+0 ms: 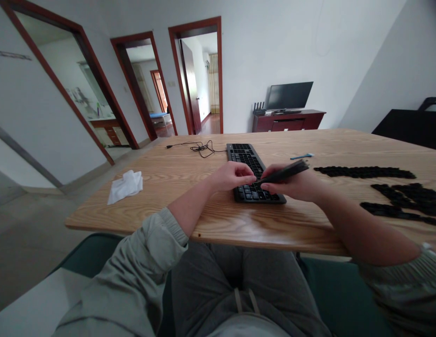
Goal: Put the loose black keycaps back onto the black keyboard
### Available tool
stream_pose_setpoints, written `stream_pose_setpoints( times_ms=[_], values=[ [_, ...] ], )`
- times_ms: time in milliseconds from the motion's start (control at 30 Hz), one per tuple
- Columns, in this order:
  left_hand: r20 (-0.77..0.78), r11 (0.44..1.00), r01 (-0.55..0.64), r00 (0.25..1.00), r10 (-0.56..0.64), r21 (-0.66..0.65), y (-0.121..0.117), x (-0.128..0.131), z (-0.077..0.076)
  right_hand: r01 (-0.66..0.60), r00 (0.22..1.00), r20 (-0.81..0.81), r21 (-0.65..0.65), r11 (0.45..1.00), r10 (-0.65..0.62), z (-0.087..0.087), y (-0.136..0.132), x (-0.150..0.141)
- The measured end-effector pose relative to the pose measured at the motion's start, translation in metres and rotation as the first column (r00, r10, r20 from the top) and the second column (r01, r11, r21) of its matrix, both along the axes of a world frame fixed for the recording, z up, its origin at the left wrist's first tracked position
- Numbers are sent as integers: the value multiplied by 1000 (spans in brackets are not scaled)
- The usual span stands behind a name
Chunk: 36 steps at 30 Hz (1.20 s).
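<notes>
A black keyboard (247,164) lies lengthwise on the wooden table (175,187), its cable (200,148) trailing to the far left. My right hand (295,186) rests over the keyboard's near end, fingers closed on a long black bar-shaped piece (286,172) held tilted above the keys. My left hand (232,175) sits beside it at the keyboard's left side, fingers curled and pinching at the near end of that black piece. Rows of loose black keycaps (365,172) lie on the table to the right.
A crumpled white tissue (126,186) lies at the table's left. A small blue tool (302,156) sits right of the keyboard. More keycap rows (407,199) lie further right. Beyond stand a cabinet with a monitor (288,96) and open doorways.
</notes>
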<state>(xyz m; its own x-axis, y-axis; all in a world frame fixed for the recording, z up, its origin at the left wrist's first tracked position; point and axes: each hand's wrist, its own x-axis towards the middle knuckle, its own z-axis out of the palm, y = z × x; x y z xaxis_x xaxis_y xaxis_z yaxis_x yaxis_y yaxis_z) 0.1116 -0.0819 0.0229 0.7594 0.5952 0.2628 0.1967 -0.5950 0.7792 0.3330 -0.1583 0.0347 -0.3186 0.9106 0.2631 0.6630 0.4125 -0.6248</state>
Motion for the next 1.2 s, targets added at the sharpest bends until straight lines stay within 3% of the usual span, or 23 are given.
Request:
stream_pose_setpoints(
  times_ms=[200, 333, 567, 700, 900, 1200],
  values=[
    [-81, 996, 41, 996, -34, 85, -3, 0, 1, 48, 999, 0, 167, 985, -49, -5, -6, -5],
    [-70, 988, -9, 997, 20, 153, 0, 0, -2, 50, 998, -55, 142, 989, -42, -11, -7, -8],
    [-134, 955, -37, 988, 80, 293, -1, -6, 5, 58, 998, 4, 144, 988, -60, -12, -5, -2],
    [-156, 950, -50, 983, 102, 309, -5, -6, 6, 67, 997, 18, 152, 986, -71, -14, -3, -1],
    [-250, 926, 32, 966, 68, 377, -13, -3, 7, 46, 998, 36, 123, 991, -50, -18, -3, -4],
    [-253, 949, 26, 966, 57, 314, -16, -3, 11, 108, 994, -28, 183, 977, -104, -19, -6, -5]
  ],
)
